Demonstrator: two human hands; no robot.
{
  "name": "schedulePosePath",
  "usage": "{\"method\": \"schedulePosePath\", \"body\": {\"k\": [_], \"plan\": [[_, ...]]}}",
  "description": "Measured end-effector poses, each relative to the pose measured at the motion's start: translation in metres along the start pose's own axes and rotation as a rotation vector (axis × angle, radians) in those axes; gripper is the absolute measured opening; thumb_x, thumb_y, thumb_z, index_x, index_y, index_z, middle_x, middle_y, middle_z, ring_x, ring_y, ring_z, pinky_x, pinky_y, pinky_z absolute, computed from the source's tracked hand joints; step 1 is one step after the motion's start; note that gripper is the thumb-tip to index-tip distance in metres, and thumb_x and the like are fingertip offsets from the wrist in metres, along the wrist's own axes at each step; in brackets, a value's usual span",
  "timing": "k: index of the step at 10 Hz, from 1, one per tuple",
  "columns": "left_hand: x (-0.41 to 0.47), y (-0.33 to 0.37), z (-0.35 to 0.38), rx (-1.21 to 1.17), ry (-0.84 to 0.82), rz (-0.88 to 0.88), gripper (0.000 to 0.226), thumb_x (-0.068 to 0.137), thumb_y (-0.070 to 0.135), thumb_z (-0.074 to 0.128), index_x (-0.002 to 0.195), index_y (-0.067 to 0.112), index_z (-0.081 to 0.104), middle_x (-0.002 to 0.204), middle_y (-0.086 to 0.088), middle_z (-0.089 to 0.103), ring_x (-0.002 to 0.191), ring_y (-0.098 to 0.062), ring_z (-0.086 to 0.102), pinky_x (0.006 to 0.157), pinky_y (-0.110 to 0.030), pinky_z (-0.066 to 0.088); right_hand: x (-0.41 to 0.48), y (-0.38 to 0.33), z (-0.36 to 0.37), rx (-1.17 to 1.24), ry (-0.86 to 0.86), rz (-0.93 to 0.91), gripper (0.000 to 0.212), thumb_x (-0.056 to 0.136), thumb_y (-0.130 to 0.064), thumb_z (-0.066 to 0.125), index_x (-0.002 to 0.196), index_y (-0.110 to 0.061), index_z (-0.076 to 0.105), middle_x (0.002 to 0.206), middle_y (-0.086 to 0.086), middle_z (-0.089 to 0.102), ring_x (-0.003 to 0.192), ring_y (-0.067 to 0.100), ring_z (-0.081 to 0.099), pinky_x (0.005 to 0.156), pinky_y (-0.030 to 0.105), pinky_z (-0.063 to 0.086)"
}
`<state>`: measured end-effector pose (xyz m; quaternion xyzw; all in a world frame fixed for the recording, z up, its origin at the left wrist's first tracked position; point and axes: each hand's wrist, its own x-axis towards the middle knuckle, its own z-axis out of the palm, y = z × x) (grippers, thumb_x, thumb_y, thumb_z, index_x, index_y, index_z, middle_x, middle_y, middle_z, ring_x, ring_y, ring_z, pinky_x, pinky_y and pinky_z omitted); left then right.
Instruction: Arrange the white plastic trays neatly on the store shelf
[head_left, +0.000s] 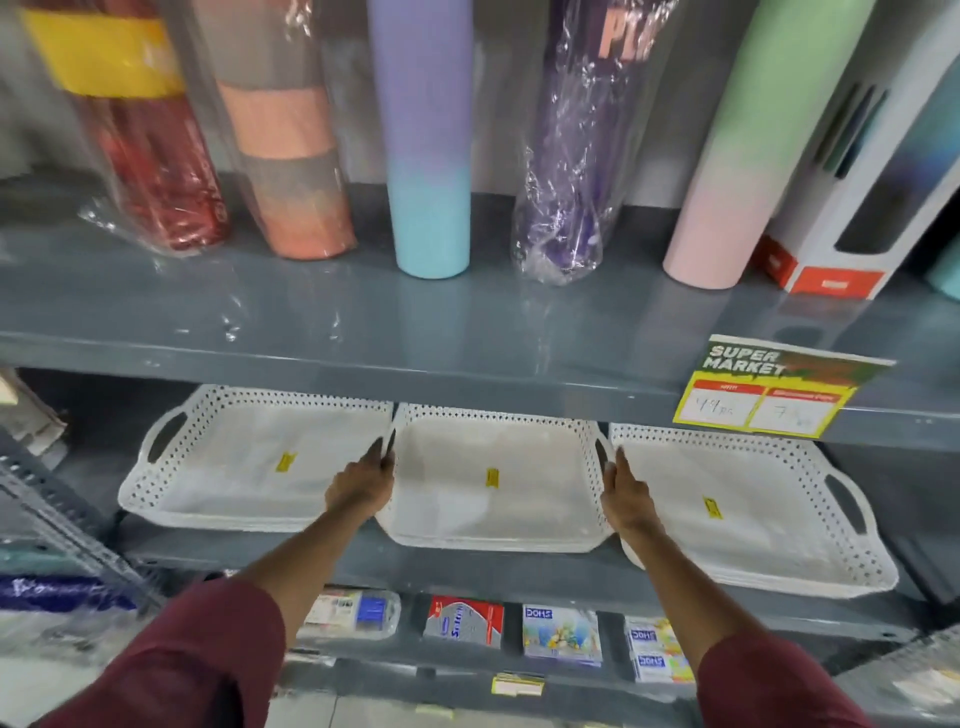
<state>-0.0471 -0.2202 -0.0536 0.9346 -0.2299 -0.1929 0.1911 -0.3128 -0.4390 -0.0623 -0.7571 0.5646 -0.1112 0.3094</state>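
Three white perforated trays sit in a row on the middle shelf (498, 574), across the centre of the frame. The left hand (363, 480) and right hand (623, 491) each have their grip closed on a side handle of the middle tray (493, 499), which lies between the left tray (249, 467) and the right tray (753, 514). A price tag (769, 395) hangs at the right, on the shelf above.
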Motion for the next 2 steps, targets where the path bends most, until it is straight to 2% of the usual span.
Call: {"method": "schedulePosePath", "body": {"k": [1,2], "plan": [[-0.003,0.008,-0.015,0.026,-0.021,0.046,0.069,0.100,0.055,0.026,0.157,0.021,0.008,0.162,-0.016,0.025,0.143,-0.039,0.037,0.114,-0.048,0.033,-0.008,-0.002,-0.011,-0.063,0.032,-0.050,0.060,0.102,-0.042,0.021,0.156,-0.017,0.009,0.140,0.027,0.053,0.124,0.045,0.053,0.102,0.050,0.041],[-0.031,0.011,-0.018,0.039,0.220,0.196,0.075,0.099,0.055,0.028,0.157,0.011,0.009,0.166,-0.012,0.012,0.151,-0.029,0.022,0.120,-0.044,0.024,-0.030,-0.004,-0.019,-0.090,0.197,-0.316,0.061,0.101,-0.042,0.027,0.154,-0.013,0.016,0.147,0.019,0.047,0.127,0.040,0.051,0.099,0.049,0.046]]}}
